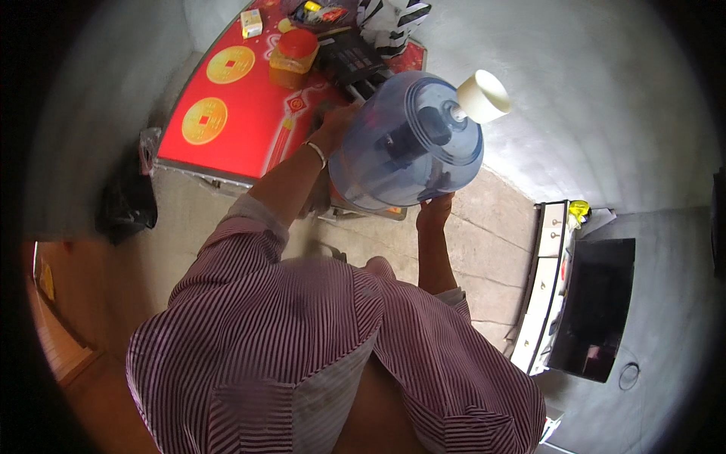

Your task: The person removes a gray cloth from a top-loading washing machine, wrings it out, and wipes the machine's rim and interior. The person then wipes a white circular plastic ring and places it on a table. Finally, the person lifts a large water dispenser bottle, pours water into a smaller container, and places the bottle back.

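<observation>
A large clear-blue plastic water jug [391, 153] is held up before my chest, tilted, its ridged end towards the upper right. On that end stands a cream-coloured round cap or knob [485, 97] on a short white stem. My left hand [340, 122], with a pale bracelet at the wrist, is against the jug's left side; its fingers are partly hidden behind the jug. My right hand [437, 209] supports the jug from below, near its lower right edge. Behind the jug is a table with a red cover [249, 125] printed with gold coins.
On the table stand a red-lidded plastic jar [294, 59], a small yellow-and-white packet [251, 23], a black box [349, 57] and a black-and-white bag [391, 22]. A dark bag [129, 198] lies at left. A white cabinet [541, 289] and a black television [595, 306] are at right.
</observation>
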Motion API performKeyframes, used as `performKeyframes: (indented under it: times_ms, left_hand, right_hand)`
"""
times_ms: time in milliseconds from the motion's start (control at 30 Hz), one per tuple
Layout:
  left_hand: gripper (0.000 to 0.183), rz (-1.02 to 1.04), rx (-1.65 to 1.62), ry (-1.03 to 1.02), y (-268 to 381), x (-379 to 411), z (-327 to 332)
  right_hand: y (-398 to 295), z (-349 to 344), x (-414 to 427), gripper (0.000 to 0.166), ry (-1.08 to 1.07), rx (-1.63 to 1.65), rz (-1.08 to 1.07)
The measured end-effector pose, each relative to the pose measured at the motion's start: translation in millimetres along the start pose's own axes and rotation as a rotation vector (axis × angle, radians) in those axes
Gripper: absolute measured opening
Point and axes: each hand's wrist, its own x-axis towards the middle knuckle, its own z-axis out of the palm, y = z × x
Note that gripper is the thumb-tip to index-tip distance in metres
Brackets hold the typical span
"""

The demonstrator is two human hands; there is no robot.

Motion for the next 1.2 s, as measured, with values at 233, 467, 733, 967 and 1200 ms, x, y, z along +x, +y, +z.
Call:
performKeyframes:
  times_ms: [233,467,733,967,1200]
  left_hand:
    - [0.030,-0.269,-0.797,0.258,111.2,-71.5,29.8]
    - [0.049,-0.091,-0.443,0.131,55.0,-75.7,39.8]
    - [0.027,0.045,-0.250,0.247,-8.1,-42.3,19.4]
    - [0.048,-0.214,-0.462,0.171,11.4,-43.6,13.9]
    - [0.035,-0.259,-0.551,0.235,59.3,-59.2,34.8]
  right_hand:
    - [-38.6,-35.7,23.2,0.068,0.019,-0.024,-0.061]
    - [-8.9,-15.5,23.4,0.060,-0.100,0.104,-0.138]
    - [-13.2,10.1,-0.1,0.060,0.074,0.207,0.032]
    - [-24.0,-5.6,0.8,0.060,-0.072,0.099,-0.068]
    - [-31.2,-26.5,7.4,0.065,-0.044,0.007,0.009]
